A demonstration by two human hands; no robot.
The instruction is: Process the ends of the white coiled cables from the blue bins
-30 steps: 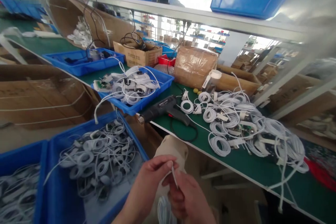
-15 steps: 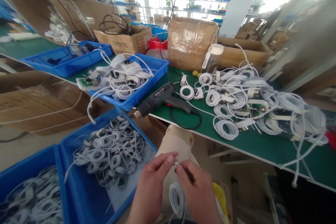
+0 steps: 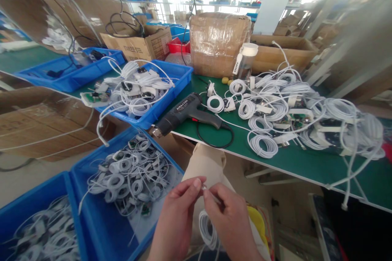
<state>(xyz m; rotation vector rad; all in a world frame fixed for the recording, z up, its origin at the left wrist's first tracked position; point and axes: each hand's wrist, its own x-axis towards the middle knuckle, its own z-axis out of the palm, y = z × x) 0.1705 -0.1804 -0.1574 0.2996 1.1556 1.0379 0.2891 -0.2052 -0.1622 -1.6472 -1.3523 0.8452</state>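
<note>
A white cable coil (image 3: 204, 233) is seen between the forearms. Above it, the left hand (image 3: 182, 204) and right hand (image 3: 228, 210) are angled inward, thumbs and forefingers pinched on the cable tip (image 3: 204, 187). Beyond, a heat gun (image 3: 183, 113) is laid on the green bench (image 3: 241, 140), before a wrapped carton (image 3: 219, 45).

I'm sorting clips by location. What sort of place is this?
Most likely an electronics assembly workshop. A heat gun lies on a green bench beside a heap of coiled white cables, a green circuit board shows among them, and a blue bin lower down holds more such coils.
</note>
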